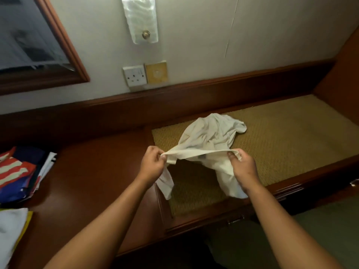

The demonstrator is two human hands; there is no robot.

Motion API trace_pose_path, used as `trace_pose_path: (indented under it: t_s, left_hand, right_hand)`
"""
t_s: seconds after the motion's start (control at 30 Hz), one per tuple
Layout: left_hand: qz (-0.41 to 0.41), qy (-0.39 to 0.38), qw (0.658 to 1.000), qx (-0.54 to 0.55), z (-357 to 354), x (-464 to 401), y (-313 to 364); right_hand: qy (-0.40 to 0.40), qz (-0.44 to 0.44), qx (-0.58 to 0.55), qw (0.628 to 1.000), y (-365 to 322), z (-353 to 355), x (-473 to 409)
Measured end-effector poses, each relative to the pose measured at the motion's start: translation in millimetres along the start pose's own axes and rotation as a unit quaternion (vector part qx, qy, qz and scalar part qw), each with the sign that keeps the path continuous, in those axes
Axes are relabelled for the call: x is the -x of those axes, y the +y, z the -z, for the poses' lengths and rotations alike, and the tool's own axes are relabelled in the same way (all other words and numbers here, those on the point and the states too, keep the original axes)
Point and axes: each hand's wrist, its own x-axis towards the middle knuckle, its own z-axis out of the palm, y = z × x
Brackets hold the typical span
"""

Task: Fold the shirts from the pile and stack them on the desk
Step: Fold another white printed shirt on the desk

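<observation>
Left hand (153, 164) and right hand (242, 167) pinch white shirt (209, 136) edge taut over desk (93, 171); spreading underway, flattening likely next.

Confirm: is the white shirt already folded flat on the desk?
No: both the left hand and right hand hold the white shirt stretched by one edge, the rest crumpled.

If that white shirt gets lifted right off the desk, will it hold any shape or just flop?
Probably flop: the white shirt sags between the left hand and right hand, and its far end lies crumpled on the woven mat. It seems light, since fingertip pinches hold its edge taut. The hanging corners would likely dangle and drag.
</observation>
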Motion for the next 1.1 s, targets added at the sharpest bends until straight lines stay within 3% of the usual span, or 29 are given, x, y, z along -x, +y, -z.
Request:
trace_pose_path:
  t_s: [0.13, 0.23, 0.53, 0.8, 1.1]
  left_hand:
    - [-0.025, 0.015, 0.991, 0.13, 55, 42, 25]
    - [-0.043, 0.053, 0.986, 0.154, 83, 78, 40]
    - [-0.087, 0.134, 0.983, 0.091, 144, 177, 51]
    - [-0.074, 0.221, 0.973, 0.004, 189, 284, 46]
    - [-0.064, 0.208, 0.976, -0.023, 250, 404, 60]
  right_hand:
    - [-0.006, 0.065, -0.036, 0.997, -44, 5, 58]
    - [0.004, 0.098, -0.034, 0.995, -62, 5, 105]
    - [-0.031, 0.13, -0.09, 0.987, -94, 6, 200]
    - [-0.107, 0.16, -0.099, 0.976, -99, 7, 282]
    - [-0.179, 0.196, -0.124, 0.956, -113, 17, 383]
